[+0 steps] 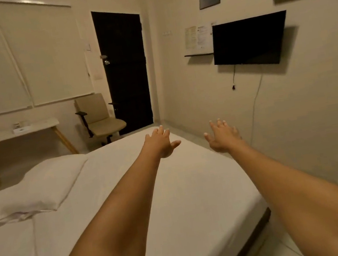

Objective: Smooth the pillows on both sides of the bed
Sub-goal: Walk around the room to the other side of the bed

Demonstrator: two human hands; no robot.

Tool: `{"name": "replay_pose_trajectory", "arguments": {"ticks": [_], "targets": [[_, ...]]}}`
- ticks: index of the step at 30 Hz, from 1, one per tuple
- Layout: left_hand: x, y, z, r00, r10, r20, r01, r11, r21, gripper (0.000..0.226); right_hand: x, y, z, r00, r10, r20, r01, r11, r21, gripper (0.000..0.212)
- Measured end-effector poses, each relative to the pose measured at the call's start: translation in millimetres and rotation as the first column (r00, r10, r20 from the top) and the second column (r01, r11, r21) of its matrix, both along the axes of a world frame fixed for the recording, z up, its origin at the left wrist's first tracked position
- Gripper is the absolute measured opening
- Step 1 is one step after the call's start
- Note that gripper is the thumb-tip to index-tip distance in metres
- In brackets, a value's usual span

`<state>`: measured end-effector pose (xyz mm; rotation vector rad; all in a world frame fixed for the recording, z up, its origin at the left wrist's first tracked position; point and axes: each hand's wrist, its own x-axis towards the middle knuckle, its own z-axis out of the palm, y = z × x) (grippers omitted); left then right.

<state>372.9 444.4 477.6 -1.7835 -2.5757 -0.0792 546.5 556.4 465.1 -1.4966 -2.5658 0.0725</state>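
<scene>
A white pillow [46, 184] lies flat on the left part of the bed [184, 191], its near end rumpled with loose fabric spilling onto the sheet. Only this one pillow shows. Both my arms stretch forward over the white sheet. My left hand [160, 143] hovers above the bed's far corner, palm down, fingers apart and holding nothing. My right hand [222, 136] is out past the bed's right edge, over the floor strip by the wall, also spread and empty. Neither hand touches the pillow, which lies well to their left.
A narrow floor gap [270, 244] runs between the bed and the right wall, which carries a television [249, 41] and a hanging cable. Beyond the bed stand a beige chair [100, 116], a white desk [16, 134] and a dark door [125, 68].
</scene>
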Motion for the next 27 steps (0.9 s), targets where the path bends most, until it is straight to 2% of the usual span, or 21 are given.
{"name": "replay_pose_trajectory", "arguments": {"ticks": [6,14,27], "targets": [[75.0,96.6,-3.9,0.978,-0.207,-0.03,0.206,0.978,-0.017,0.076,86.9,57.8,-2.5,0.983,-0.185,-0.022,0.184,0.983,-0.024,0.065],[134.5,229.8,-2.9,0.897,-0.44,-0.037,0.44,0.898,-0.013,0.076,175.4,151.2,-5.7,0.915,-0.404,0.011,0.404,0.913,-0.054,0.065],[189.8,429.3,-2.3,0.805,-0.583,-0.108,0.576,0.812,-0.09,0.076,254.7,309.4,-6.8,0.808,-0.589,-0.011,0.587,0.807,-0.064,0.065]]}}
